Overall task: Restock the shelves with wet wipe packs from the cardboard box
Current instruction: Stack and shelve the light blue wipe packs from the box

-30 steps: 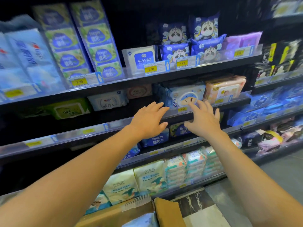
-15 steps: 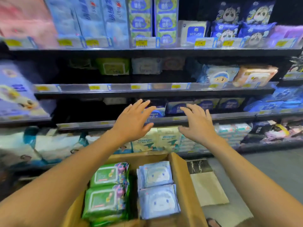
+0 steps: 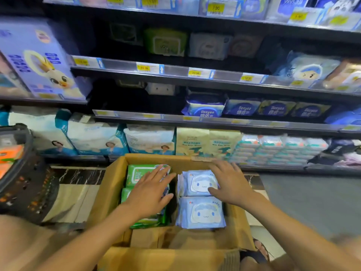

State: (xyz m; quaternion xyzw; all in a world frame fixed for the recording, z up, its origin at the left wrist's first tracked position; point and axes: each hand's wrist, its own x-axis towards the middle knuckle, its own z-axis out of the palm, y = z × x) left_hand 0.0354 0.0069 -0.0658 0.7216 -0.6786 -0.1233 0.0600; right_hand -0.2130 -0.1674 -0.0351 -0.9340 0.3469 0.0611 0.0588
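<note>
- The shelves (image 3: pixel 195 75) fill the upper view, four dark tiers with yellow price tags along their rails; half a second ago you saw them nearly level, and now your head has tipped down, so the top tier is cut off and the lower tiers run downhill to the right
- The box (image 3: pixel 109 188) sits on the floor in front of the bottom shelf, flaps open, its long axis running away from you toward the shelves; earlier only its far half showed, and now the near flap and the whole inside are in view
- A dark basket (image 3: pixel 29 173) stands at the left edge, well apart from the box; it was out of view before
- Green packs (image 3: pixel 136 175) fill the box's left half, two rows deep, flat, labels up, long sides across the box
- Blue packs (image 3: pixel 201 212) fill the right half, just beside the green ones, also flat and face up, one behind the other, cartoon faces upright toward you
- Your left hand (image 3: pixel 150 192) has dropped from shelf height; it lies palm down on the green packs, fingers spread wide, gripping nothing
- Your right hand (image 3: pixel 230 184) has come down too; it is open, the thumb touching the far blue pack, the fingers reaching over the pack's right edge toward the box wall; nothing is lifted yet
</note>
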